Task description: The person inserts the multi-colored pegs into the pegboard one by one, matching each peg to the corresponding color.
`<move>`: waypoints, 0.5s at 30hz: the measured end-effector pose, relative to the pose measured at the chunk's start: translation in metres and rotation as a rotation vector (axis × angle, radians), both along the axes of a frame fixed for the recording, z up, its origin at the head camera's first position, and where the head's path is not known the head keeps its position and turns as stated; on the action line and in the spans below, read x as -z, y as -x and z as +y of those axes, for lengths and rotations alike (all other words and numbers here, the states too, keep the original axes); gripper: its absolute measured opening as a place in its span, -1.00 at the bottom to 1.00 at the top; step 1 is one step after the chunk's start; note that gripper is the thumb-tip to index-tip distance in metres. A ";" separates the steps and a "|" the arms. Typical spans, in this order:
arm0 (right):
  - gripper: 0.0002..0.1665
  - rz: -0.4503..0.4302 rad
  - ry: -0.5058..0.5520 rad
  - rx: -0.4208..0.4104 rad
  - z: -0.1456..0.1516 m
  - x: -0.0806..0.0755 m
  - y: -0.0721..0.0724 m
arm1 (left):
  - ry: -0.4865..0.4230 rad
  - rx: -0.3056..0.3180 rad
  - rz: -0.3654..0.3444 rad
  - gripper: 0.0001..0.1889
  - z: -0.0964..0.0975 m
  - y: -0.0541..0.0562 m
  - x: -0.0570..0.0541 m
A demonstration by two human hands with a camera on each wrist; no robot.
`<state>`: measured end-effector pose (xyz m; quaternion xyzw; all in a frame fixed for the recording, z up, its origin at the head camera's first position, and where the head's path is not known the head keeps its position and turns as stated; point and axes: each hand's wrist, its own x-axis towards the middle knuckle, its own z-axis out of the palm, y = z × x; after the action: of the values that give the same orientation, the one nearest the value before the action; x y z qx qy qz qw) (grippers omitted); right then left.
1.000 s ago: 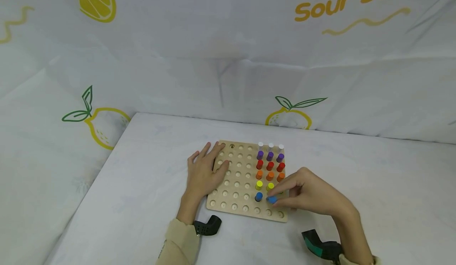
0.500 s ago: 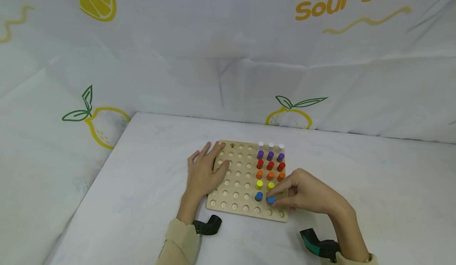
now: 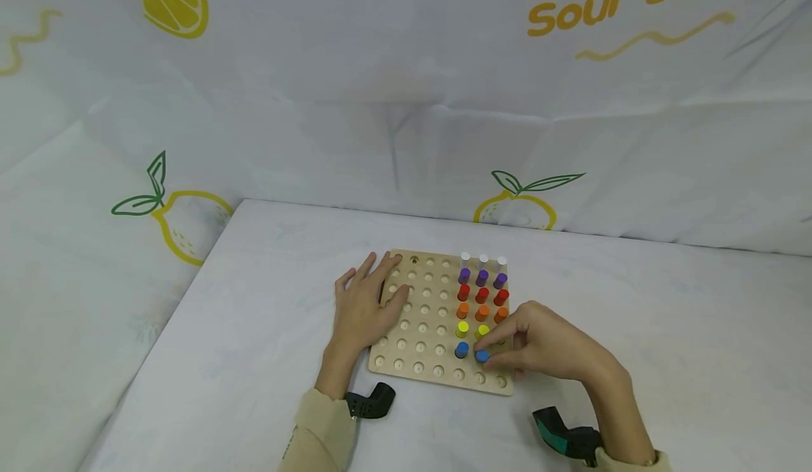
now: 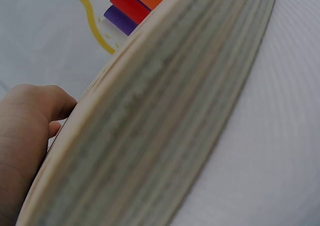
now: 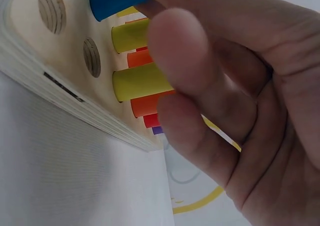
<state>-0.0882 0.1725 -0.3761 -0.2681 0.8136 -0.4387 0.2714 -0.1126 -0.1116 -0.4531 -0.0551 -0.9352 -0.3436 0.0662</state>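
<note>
A wooden pegboard (image 3: 428,346) lies on the table with rows of round holes. My left hand (image 3: 363,310) rests on its left edge, fingers spread, thumb over the holes. My right hand (image 3: 555,342) pinches a blue peg (image 3: 482,356) between thumb and fingertips. That peg stands at a hole in the board, as the right wrist view also shows with the blue peg (image 5: 117,0). Just left of it another blue peg (image 3: 462,349) stands in its hole. Yellow pegs (image 3: 462,329) stand in the row behind, one of them partly hidden by my right hand.
Farther back on the board stand rows of orange pegs (image 3: 482,313), red pegs (image 3: 483,296), purple pegs (image 3: 483,277) and white pegs (image 3: 483,261). Bare holes fill the board's left part and front row. A white cloth (image 3: 266,303) covers the table; a lemon-print sheet (image 3: 355,141) hangs behind.
The pinched blue peg has gone from tilted to more upright at its hole. My right hand and wrist have shifted slightly left. My left hand stays in place.
</note>
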 end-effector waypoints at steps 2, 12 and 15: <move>-0.81 -0.001 -0.007 0.005 0.000 0.000 0.000 | 0.002 0.000 -0.004 -0.42 0.000 0.000 0.000; -0.83 0.090 -0.121 0.033 -0.001 -0.002 0.000 | 0.020 -0.004 -0.016 -0.42 0.000 0.001 0.000; -0.83 0.089 -0.127 0.034 -0.002 -0.002 0.000 | 0.028 -0.007 -0.015 -0.41 0.000 0.001 0.000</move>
<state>-0.0882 0.1710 -0.3737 -0.2557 0.8557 -0.3783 0.2437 -0.1135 -0.1116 -0.4535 -0.0500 -0.9405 -0.3307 0.0597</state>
